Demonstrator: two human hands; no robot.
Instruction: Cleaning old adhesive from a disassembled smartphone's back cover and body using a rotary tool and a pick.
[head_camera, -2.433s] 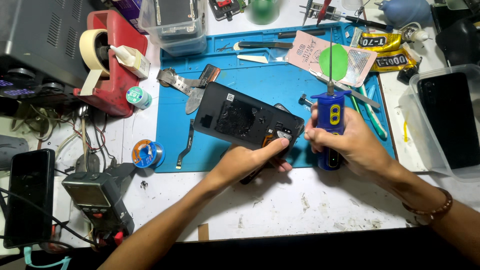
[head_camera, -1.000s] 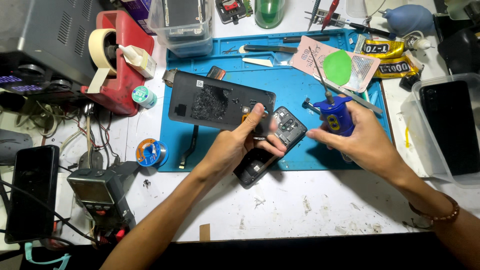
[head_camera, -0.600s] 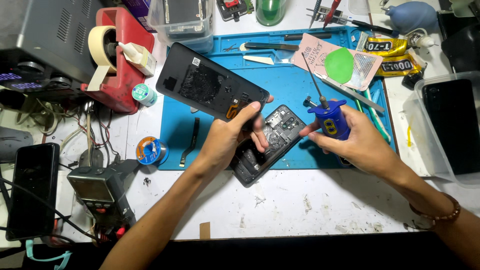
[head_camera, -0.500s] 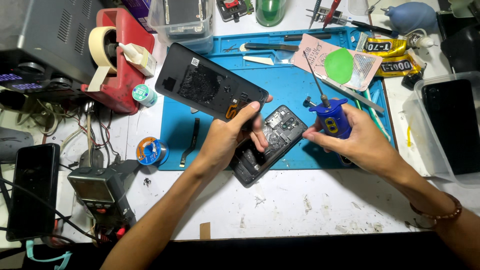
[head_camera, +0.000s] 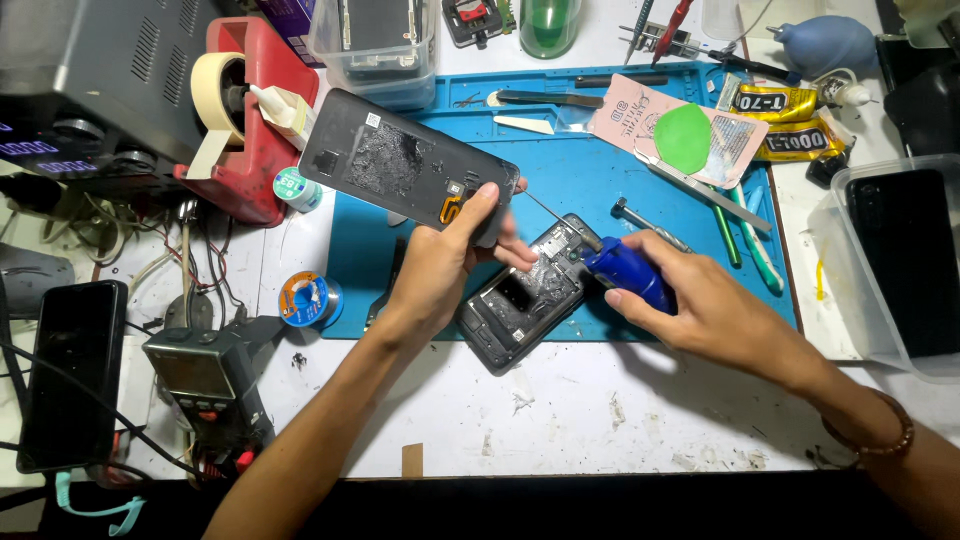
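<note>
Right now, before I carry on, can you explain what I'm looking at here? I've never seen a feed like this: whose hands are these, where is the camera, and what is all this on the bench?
There is no machine here: a person works with two bare hands, and the single camera sits on their head, looking down at the bench.

The left hand holds up a dark phone back cover, its inner side facing the camera. The right hand grips a blue-handled tool whose thin metal tip points toward the cover. Between the hands, an opened phone body lies on a blue work mat.

Around them: a red tape dispenser with a roll of masking tape, a spool of solder wire, a handheld meter, another dark phone at the left edge, and tweezers and glue tubes at the right.
</note>
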